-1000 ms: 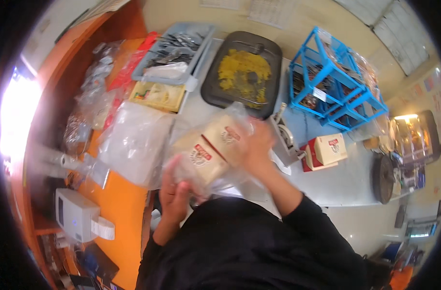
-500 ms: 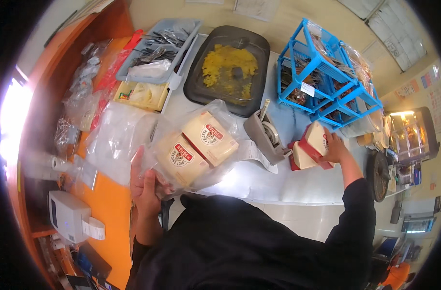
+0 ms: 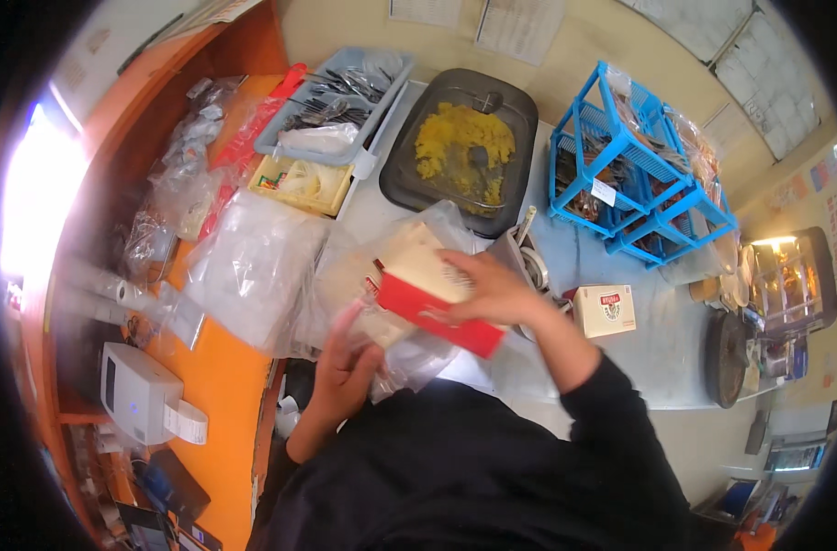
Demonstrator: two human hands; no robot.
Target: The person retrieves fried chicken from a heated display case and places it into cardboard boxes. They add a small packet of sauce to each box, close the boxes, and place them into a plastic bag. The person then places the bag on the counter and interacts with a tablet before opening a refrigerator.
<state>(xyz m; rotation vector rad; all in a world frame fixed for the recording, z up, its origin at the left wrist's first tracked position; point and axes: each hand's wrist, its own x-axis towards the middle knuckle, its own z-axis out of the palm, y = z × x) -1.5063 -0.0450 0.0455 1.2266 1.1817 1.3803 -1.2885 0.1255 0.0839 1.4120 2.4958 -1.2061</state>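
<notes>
Packing: a red-and-cream carton [image 3: 434, 298] is going into a clear plastic bag [image 3: 395, 354] at the middle of the counter [image 3: 620, 367], with the carton partly inside the bag's mouth by the look of it.
Progress: at least one cream box already seems to sit in the bag; a matching small box [image 3: 605, 310] waits on the counter at three o'clock from the hands, so I judge the job roughly midway.
Left to do: seating this carton fully and, likely, closing the bag.
Black tray [image 3: 461, 147]: at twelve o'clock, holding yellow food.
Blue rack [image 3: 634, 174]: at two o'clock, well apart from the hands.
Grey cutlery tray [image 3: 336, 106]: at eleven o'clock, forks and spoons inside.
Pile of clear bags [image 3: 253, 266]: at nine o'clock, just beside the work.
White printer [image 3: 138, 395]: at eight o'clock on the orange ledge.
Right hand [image 3: 492, 289]: reaching across from four o'clock, palm down, fingers curled over the carton's top edge, gripping it.
Left hand [image 3: 345, 367]: coming up from six o'clock, fingers closed on the plastic, pinching the bag's near side from below.
</notes>
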